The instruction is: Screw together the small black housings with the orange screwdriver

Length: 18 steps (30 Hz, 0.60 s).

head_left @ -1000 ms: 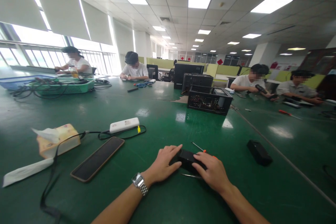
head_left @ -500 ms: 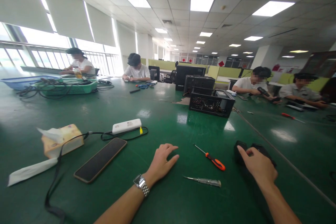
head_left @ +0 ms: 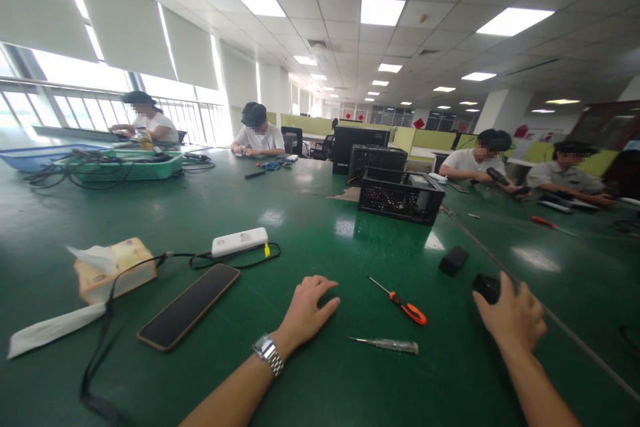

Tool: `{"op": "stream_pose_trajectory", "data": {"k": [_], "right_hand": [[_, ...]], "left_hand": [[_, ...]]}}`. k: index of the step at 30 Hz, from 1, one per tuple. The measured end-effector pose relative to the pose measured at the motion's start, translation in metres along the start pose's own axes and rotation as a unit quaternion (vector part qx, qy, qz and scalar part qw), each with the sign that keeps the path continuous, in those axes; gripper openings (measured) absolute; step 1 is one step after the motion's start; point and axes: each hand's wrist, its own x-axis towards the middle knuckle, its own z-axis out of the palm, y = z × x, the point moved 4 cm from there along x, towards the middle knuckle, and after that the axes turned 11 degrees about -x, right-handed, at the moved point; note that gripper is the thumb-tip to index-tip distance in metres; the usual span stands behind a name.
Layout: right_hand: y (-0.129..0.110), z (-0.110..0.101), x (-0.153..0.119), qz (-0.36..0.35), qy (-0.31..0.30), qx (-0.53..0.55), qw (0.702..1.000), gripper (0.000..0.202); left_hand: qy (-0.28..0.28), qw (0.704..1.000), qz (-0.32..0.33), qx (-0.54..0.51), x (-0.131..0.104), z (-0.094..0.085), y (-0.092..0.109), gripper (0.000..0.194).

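Observation:
My left hand, with a metal watch on its wrist, rests on the green table, fingers apart and holding nothing. To its right lie an orange-and-black screwdriver and a clear-handled screwdriver. My right hand is over the table at the right, thumb and index finger spread. A small black block-like object shows just beyond the gap between them, partly hidden by the hand; I cannot tell whether the fingers touch it. A second black block lies apart from the hand, up and to the left.
A phone, tissue pack, white power strip and black cable lie at left. Open black computer cases stand mid-table. Farther off are a green basket of cables, a red screwdriver and several people seated around the table.
My right hand has shifted right and its thumb and index finger have spread. The left black block is now uncovered and apart from the hand. My left hand has stayed in place.

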Motion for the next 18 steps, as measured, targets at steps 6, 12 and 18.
{"op": "stream_pose_trajectory", "data": {"k": [6, 12, 18], "right_hand": [[0.054, 0.024, 0.018, 0.179, -0.106, 0.137, 0.968, 0.073], [-0.038, -0.018, -0.022, -0.072, -0.031, 0.294, 0.953, 0.063], [-0.153, -0.045, -0.122, -0.454, -0.169, 0.322, 0.813, 0.035]], "left_hand": [[-0.003, 1.0, -0.014, -0.003, 0.0, -0.001, 0.0, 0.031], [-0.028, 0.999, -0.01, -0.026, -0.001, 0.004, 0.007, 0.044], [-0.064, 0.997, 0.011, -0.033, -0.002, 0.012, 0.011, 0.068]]}}
